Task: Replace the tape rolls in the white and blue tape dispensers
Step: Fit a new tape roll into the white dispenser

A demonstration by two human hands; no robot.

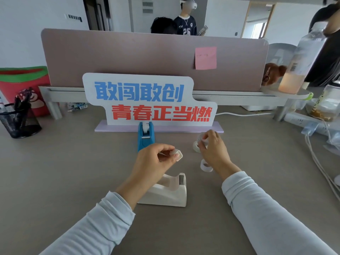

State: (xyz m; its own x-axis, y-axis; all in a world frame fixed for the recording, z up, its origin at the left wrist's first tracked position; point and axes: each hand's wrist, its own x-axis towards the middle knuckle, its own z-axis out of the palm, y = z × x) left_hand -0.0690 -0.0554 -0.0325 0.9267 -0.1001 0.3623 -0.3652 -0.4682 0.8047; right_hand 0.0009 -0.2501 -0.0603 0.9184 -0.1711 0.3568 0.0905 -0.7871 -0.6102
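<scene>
Grey desk — mauve partition, white walls

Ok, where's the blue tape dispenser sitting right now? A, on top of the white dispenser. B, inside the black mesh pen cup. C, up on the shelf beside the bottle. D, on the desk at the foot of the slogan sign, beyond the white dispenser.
D: the blue tape dispenser stands on the desk against the base of the slogan sign, farther off than the white dispenser.
</scene>
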